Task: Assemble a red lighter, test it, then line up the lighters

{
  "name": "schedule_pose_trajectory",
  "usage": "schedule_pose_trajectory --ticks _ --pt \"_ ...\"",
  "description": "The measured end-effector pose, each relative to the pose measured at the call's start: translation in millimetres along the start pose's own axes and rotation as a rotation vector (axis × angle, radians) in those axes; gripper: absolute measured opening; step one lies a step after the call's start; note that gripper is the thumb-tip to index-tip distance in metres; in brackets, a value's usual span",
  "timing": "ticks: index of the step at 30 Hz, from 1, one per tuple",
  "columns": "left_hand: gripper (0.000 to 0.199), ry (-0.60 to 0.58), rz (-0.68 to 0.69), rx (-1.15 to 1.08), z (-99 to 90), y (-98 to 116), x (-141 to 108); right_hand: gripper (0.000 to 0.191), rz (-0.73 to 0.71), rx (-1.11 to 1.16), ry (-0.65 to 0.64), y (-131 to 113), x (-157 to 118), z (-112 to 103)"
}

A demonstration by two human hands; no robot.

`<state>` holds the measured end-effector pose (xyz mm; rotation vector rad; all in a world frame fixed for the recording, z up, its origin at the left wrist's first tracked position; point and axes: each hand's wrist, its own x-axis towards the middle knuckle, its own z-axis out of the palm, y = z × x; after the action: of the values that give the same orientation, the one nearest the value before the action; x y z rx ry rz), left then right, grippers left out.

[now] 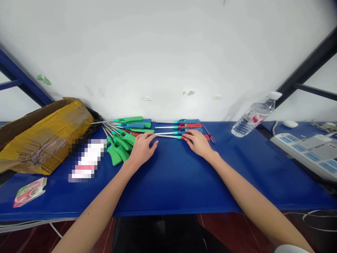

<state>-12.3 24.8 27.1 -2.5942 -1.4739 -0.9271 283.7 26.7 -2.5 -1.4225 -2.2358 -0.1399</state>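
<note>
Long-necked gas lighters with thin metal rods lie on the blue table. In a row at the middle, a blue lighter (193, 121), a red lighter (192, 125) and another blue lighter (181, 133) lie side by side, handles to the right. Nearest me in that row is another red lighter (171, 136); my right hand (199, 143) has its fingers closed around its handle, partly hiding it. My left hand (143, 147) is by its rod tip, thumb spread away from the fingers. Left of it fans out a pile of mostly green lighters (114, 153).
A small screwdriver-like tool (209, 134) lies right of the row. Farther right stand a water bottle (252, 116) and a white power strip (308, 151). On the left are a taped cardboard box (47, 140), a blurred-out white item (88, 160) and a pink-green card (30, 192). A wall rises behind.
</note>
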Motion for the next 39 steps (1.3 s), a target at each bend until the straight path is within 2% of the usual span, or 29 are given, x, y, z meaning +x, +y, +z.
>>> schedule_pose_trajectory --ticks 4,8,13,20,27,33,39 --pt "0.028 0.052 -0.056 -0.02 -7.9 -9 3 0.037 -0.001 0.002 0.008 0 -1 1" --pt "0.028 0.051 -0.074 -0.016 -8.1 -12 3 0.036 -0.008 0.004 0.01 0 -1 2" --pt "0.029 -0.002 -0.055 -0.008 -2.5 -8 1 0.038 -0.006 0.001 -0.003 -1 -1 1" --pt "0.032 -0.127 0.022 0.062 3.0 -6 -3 0.06 -0.03 -0.081 -0.104 -14 -6 -5" --pt "0.033 -0.158 0.044 0.114 2.7 -4 -4 0.066 0.025 -0.087 -0.209 -19 -11 -2" --pt "0.033 -0.183 0.08 0.015 -1.5 -7 -2 0.067 0.024 -0.07 -0.197 -17 -11 0" --pt "0.033 -0.201 0.042 -0.277 -3.0 13 0 0.066 0.019 -0.06 -0.164 -18 -12 2"
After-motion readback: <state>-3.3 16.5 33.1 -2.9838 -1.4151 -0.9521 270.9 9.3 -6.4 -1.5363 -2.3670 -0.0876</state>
